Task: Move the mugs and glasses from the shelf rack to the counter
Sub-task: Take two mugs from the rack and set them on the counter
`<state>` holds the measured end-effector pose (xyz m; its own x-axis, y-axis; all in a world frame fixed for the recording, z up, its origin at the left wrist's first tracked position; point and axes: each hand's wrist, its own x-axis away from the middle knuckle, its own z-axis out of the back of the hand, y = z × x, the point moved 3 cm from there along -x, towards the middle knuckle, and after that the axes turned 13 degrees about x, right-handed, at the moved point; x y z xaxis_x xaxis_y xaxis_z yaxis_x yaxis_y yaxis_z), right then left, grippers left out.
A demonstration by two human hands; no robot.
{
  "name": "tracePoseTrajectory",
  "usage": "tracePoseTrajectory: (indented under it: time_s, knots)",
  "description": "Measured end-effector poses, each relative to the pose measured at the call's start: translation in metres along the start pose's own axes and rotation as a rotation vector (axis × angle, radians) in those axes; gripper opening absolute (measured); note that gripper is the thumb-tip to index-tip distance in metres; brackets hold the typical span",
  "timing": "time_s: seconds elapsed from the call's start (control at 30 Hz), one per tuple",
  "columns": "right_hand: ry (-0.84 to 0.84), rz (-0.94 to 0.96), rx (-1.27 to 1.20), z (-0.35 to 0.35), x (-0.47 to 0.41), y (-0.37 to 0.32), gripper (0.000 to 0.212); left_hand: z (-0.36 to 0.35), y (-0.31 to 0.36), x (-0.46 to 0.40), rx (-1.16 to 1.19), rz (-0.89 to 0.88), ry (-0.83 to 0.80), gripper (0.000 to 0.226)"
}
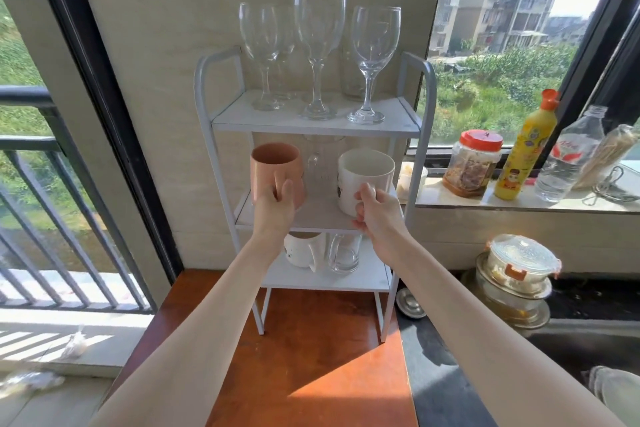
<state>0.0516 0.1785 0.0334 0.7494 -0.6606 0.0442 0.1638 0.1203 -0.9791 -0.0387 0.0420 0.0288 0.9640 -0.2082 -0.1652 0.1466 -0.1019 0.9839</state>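
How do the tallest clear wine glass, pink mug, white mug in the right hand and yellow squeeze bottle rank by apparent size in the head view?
1. Tallest clear wine glass, clearly largest.
2. Yellow squeeze bottle.
3. White mug held by the right hand and pink mug gripped by the left hand: look alike, so unranked.

Bright daylight from windows either side of white three-tier metal shelf rack (311, 135). Sharp sunlit wedge on my red-brown wooden counter (311, 374) below rack. Frame edges bowed, corners soft.

Both bare forearms stretch toward twelve o'clock, the left hand (273, 205) curled closed at eleven, the right hand (375, 210) fisted at one.
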Motion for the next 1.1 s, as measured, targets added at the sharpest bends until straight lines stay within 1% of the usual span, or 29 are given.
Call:
tracePoseTrajectory:
  time_s: [0.1,0.17,0.27,0.4,0.53,0.6,0.7,0.83,0.93,1.03,1.1]
  knots:
    - [-0.006,0.042,0.076,0.004,0.006,0.002,0.029,0.008,0.001,0.014,0.015,-0.004,0.008,0.041]
    - [-0.011,0.060,0.107,0.004,0.013,0.003,0.030,0.014,0.001,0.020,0.034,0.017,0.009,0.045]
    - [-0.019,0.054,0.115,0.006,0.030,0.004,0.030,0.023,0.004,0.031,0.044,0.052,-0.010,0.047]
    - [-0.009,0.083,0.125,0.015,0.064,0.009,0.031,0.038,0.010,0.060,0.109,0.006,0.009,0.041]
    - [-0.012,0.090,0.050,0.030,0.112,0.019,0.024,0.054,0.011,0.095,0.190,0.033,-0.013,0.036]
    - [0.011,0.078,0.005,0.039,0.141,0.027,0.027,0.057,0.012,0.115,0.188,0.065,-0.050,0.038]
    - [0.093,0.050,-0.012,0.059,0.187,0.042,0.033,0.053,0.008,0.147,0.200,0.139,-0.140,0.035]
    - [0.240,-0.026,-0.011,0.099,0.251,0.066,0.031,0.030,0.001,0.198,0.227,0.220,-0.301,0.029]
    - [0.380,-0.062,-0.011,0.144,0.298,0.082,0.033,-0.005,-0.001,0.239,0.199,0.245,-0.443,0.030]
    - [0.543,-0.115,0.020,0.201,0.345,0.097,0.036,-0.049,0.001,0.289,0.174,0.270,-0.587,0.032]
    - [0.646,-0.159,0.000,0.240,0.379,0.110,0.038,-0.079,0.004,0.326,0.157,0.268,-0.687,0.031]
